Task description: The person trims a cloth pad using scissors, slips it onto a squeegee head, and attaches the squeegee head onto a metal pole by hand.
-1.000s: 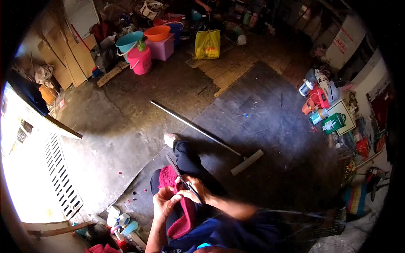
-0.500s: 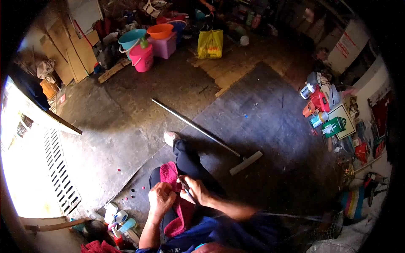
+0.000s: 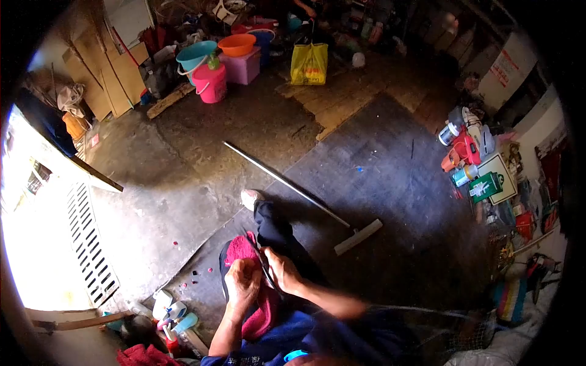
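Note:
A crimson knitted piece (image 3: 261, 317) lies over my lap, its upper end on my thigh. My left hand (image 3: 243, 282) is closed on it, fingers bunched near its middle. Just to the right, my right hand (image 3: 282, 269) is closed round the dark scissors (image 3: 264, 263), whose blades point up and away over the cloth. The scissors' handles are partly hidden by the fingers. The two hands are close together, with the blades between them.
A long-handled floor squeegee (image 3: 359, 236) lies ahead of my foot. Bottles (image 3: 174, 317) stand at the lower left. Farther back are a pink bucket (image 3: 209, 84), a yellow bag (image 3: 309, 64) and part of another person's arm (image 3: 304, 7). Containers line the right side.
My left hand has shifted over the cloth, its fingers now bunched. The scissors tilted down, then swung up again in my right hand. The view has shifted slightly.

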`<action>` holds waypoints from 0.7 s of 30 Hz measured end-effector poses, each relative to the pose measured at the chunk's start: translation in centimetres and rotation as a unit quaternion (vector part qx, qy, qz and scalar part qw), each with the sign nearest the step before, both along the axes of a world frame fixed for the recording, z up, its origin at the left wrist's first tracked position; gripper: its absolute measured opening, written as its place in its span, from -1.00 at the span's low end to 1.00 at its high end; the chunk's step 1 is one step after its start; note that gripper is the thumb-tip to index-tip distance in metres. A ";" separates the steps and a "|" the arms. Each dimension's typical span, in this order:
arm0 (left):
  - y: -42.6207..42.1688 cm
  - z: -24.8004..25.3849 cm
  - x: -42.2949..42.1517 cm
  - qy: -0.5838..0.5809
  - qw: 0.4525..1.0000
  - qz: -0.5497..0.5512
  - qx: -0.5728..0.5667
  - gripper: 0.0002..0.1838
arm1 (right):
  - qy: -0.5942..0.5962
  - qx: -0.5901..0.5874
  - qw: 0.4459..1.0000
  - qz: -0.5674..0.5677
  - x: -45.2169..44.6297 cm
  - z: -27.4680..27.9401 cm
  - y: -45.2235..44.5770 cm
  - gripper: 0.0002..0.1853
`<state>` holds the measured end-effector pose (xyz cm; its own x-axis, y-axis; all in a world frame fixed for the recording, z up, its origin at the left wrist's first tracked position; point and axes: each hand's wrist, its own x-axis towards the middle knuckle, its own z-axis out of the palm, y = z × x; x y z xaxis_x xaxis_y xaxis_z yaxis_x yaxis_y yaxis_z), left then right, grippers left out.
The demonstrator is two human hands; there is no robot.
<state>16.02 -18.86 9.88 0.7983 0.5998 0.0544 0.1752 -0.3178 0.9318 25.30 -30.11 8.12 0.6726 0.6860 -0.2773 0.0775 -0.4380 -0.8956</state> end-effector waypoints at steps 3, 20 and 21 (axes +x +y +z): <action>0.7 0.8 -0.2 0.006 0.995 -0.008 0.097 -0.85 | -0.068 0.035 0.995 -0.069 0.1 -1.5 0.1 -0.54; 0.3 -0.1 0.0 0.038 0.995 -0.015 0.086 -0.72 | -0.076 0.076 0.994 -0.037 -0.6 -0.9 0.1 -0.54; 0.4 -0.2 -0.1 0.039 0.996 -0.015 0.085 -0.72 | -0.075 0.075 0.994 -0.037 -0.6 -1.1 0.1 -0.54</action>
<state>15.95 -18.50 9.64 0.8209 0.5638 0.0909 0.2329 -0.4758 0.8482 24.71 -30.00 7.03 0.7487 0.6593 -0.0683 0.1883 -0.3103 -0.9318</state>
